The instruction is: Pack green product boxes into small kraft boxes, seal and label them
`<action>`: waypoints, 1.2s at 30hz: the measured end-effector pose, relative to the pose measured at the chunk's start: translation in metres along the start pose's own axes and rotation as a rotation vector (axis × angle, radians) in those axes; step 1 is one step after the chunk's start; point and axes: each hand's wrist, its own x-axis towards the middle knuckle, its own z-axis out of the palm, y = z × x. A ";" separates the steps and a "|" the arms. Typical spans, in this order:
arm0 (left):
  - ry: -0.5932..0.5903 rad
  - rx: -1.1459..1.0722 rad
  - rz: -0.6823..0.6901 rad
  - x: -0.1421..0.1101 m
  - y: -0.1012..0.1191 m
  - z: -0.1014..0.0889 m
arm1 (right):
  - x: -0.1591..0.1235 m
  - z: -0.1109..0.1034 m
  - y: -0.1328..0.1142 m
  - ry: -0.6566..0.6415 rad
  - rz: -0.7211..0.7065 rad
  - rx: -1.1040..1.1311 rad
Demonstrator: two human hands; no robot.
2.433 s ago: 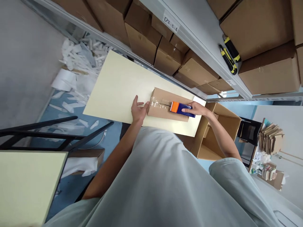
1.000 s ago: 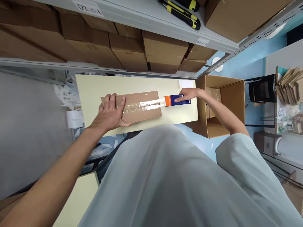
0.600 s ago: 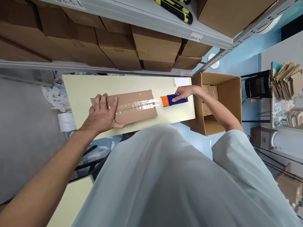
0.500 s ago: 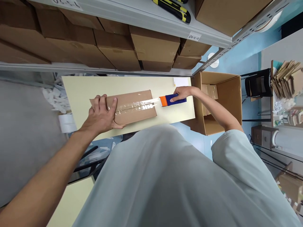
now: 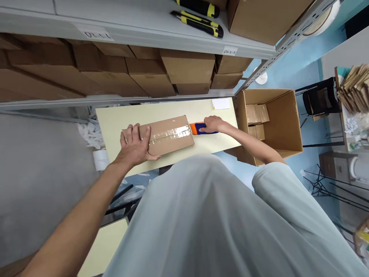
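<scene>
On the left, my left hand [image 5: 133, 148] lies over the left end of the carton [image 5: 175, 145], fingers spread across its top and thumb by the near edge, so I can't see whether the tape [image 5: 170, 134] reaches under my palm. The carton lies flat on the table [image 5: 115, 115], slightly askew. The clear tape covers its top seam up to the right end, so the top looks done to me, though glare blurs the layers. There, my right hand [image 5: 213, 124] has its fingers wrapped around the tape dispenser [image 5: 198, 127], hiding much of it. I can't make out its cutting edge; nothing shows the strip parted, so that piece looks undone. Farther right, my forearm [image 5: 245, 140] partly hides the big open box [image 5: 284, 127] with small cartons [image 5: 253, 114] inside
</scene>
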 end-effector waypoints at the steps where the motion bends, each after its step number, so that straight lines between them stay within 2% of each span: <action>1: 0.012 0.003 0.001 0.000 -0.001 0.002 | -0.001 0.005 -0.002 0.034 0.067 -0.018; 3: 0.035 0.003 -0.006 0.000 -0.002 0.005 | -0.005 0.012 -0.004 0.115 0.205 -0.058; 6: 0.078 -0.020 -0.017 -0.001 0.002 0.007 | -0.017 0.013 -0.004 0.183 0.221 -0.053; 9: 0.151 -0.063 0.027 0.006 0.021 0.000 | -0.028 -0.005 -0.005 0.263 0.183 0.025; 11: 0.236 -0.089 0.134 0.021 0.043 -0.014 | -0.033 -0.029 -0.009 0.362 0.141 0.059; 13: 0.349 -0.101 0.252 0.042 0.066 -0.038 | -0.035 -0.060 -0.016 0.469 0.065 0.065; 15: 0.479 -0.104 0.322 0.064 0.084 -0.070 | -0.037 -0.095 -0.027 0.556 -0.043 0.063; 17: 0.575 -0.111 0.333 0.083 0.092 -0.105 | -0.037 -0.131 -0.043 0.644 -0.169 0.059; 19: 0.639 -0.127 0.293 0.100 0.091 -0.139 | -0.037 -0.167 -0.062 0.745 -0.269 0.035; 21: 0.672 -0.140 0.227 0.114 0.085 -0.170 | -0.037 -0.200 -0.082 0.818 -0.291 -0.027; 23: 0.659 -0.141 0.152 0.124 0.078 -0.197 | -0.038 -0.229 -0.101 0.833 -0.255 -0.092; 26: 0.596 -0.133 0.061 0.132 0.071 -0.224 | -0.042 -0.260 -0.123 0.826 -0.209 -0.135; 28: 0.592 -0.134 0.048 0.131 0.070 -0.226 | -0.043 -0.270 -0.132 0.821 -0.191 -0.144; 30: 0.623 -0.148 0.072 0.127 0.069 -0.213 | -0.042 -0.275 -0.136 0.813 -0.167 -0.153; 33: 0.664 -0.201 0.083 0.118 0.068 -0.177 | -0.033 -0.279 -0.138 0.813 -0.139 -0.157; 36: 0.619 -0.276 0.012 0.101 0.064 -0.134 | -0.018 -0.281 -0.133 0.814 -0.115 -0.147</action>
